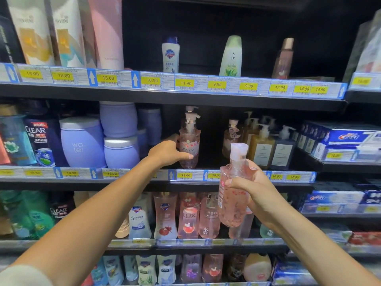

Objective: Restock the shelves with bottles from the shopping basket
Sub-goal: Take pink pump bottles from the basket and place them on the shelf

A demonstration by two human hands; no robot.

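My left hand (170, 152) grips the pink pump bottle (189, 145) standing on the middle shelf (61, 183), I think to straighten it, while my right hand (258, 194) holds a second pink bottle (233, 203) upright, near me, before the gap to the right.

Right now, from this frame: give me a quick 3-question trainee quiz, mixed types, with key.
1. True or false: the left hand grips a pump bottle that stands on the shelf.
2. The price tag directly below that pump bottle reads: A) 28.00 B) 5.50 C) 99.00
3. Short answer: which hand holds the capped pink bottle in the air, off the shelves?

Key
1. True
2. A
3. The right hand, fingers curled round the bottle's body.
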